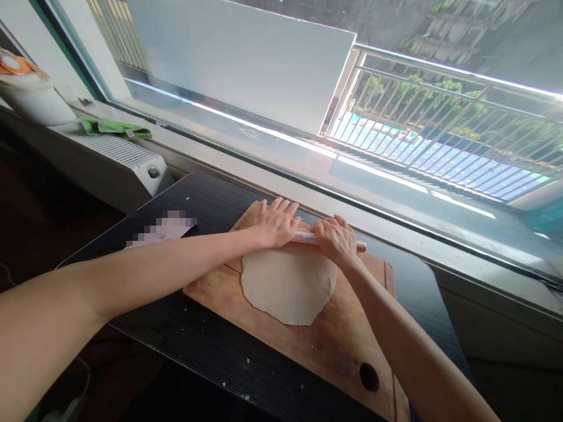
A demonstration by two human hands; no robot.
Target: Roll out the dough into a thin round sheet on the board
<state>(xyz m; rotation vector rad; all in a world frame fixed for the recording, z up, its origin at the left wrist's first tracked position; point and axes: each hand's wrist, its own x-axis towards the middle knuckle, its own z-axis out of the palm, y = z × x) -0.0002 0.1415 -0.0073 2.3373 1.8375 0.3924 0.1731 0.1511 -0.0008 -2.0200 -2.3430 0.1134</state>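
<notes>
A pale rolling pin [304,237] lies across the far part of a flat, rounded sheet of dough [288,284]. My left hand [276,225] rests palm down over the pin's left part, its fingers stretched out and apart; the pin's left end is hidden under it. Toward the other end, my right hand [336,237] is closed over the pin with bent fingers, and the pin's tip shows just beyond it. Under the dough is a wooden cutting board [325,346] with a dark round hole near its front right corner.
The board lies on a dark table [211,328] with small pale specks. A phone [165,228], partly blurred, lies left of the board. Beyond the table run a window sill [404,234] and a radiator [118,152] bearing a green cloth [118,128] and white container [35,97].
</notes>
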